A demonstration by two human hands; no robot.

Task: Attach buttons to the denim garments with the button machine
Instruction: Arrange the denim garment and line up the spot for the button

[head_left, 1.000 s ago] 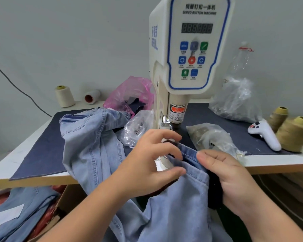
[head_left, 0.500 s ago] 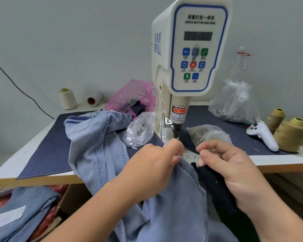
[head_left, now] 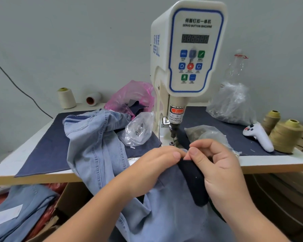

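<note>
both hands pinch a denim garment (head_left: 164, 206) just short of the button machine (head_left: 187, 70): left hand (head_left: 157, 165) on light denim, right hand (head_left: 215, 165) on its dark band (head_left: 194, 182). positioning step; next, likely feed the pinched edge forward beneath the punch.

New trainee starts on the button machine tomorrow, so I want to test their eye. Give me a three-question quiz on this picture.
1. True or false: the white handheld controller lies to the left of the button machine.
2. Multiple choice: what do both hands, left hand and right hand, hold? A) a thread cone B) the light blue denim garment with its dark band C) the pink bag
3. Fill in: the clear bag of small metal parts sits just ___ of the machine's post.

Key: 1 false; 2 B; 3 left.
</note>
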